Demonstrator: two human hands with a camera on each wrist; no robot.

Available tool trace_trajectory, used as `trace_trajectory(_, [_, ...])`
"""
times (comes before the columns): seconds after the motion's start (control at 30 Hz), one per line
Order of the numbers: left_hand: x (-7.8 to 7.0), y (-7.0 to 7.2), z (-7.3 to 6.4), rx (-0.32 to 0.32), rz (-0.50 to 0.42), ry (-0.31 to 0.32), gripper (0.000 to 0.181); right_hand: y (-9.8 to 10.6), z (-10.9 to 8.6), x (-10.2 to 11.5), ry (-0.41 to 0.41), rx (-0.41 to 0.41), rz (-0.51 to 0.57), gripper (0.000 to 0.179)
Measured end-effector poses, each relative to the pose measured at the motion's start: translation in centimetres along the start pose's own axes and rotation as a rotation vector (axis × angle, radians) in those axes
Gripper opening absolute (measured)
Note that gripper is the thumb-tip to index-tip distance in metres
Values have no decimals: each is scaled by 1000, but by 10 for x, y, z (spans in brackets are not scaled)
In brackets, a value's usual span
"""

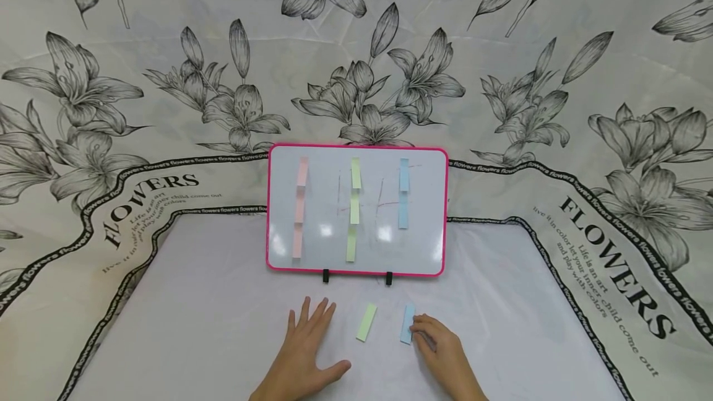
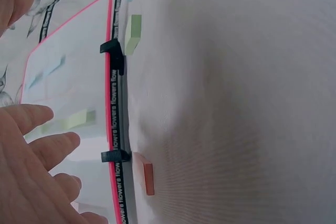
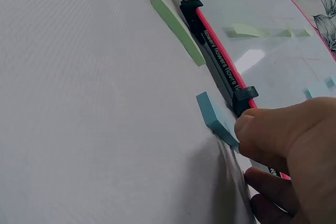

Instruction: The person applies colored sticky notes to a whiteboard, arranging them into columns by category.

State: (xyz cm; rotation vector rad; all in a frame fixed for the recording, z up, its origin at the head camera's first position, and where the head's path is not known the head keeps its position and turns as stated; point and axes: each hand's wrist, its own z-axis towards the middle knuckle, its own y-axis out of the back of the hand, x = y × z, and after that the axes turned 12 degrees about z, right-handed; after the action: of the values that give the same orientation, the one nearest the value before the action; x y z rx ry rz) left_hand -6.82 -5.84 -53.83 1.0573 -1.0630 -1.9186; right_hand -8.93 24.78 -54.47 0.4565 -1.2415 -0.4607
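A blue sticky note pad lies on the white cloth, and my right hand pinches its right edge between thumb and fingertips. In the right wrist view the thumb covers the far end of that pad. To its left is a green sticky note pad, apart from both hands. My left hand, fingers spread and holding nothing, is over the cloth on the left. The left wrist view shows a pink sticky note pad near that hand; the hand hides it in the head view.
A pink-framed whiteboard stands behind the pads on two black clips. It bears columns of pink notes, green notes and blue notes, plus faint red lines. A flower-printed cloth forms the backdrop.
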Motion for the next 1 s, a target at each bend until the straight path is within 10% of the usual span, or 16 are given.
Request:
trace_trajectory(0.6, [-3, 1, 0, -11, -7, -26, 97, 0, 7, 6, -88, 100, -61, 14])
trace_trajectory(1.0, [-6, -1, 3, 12, -39, -56, 96, -3, 10, -8, -91, -85, 173, 24])
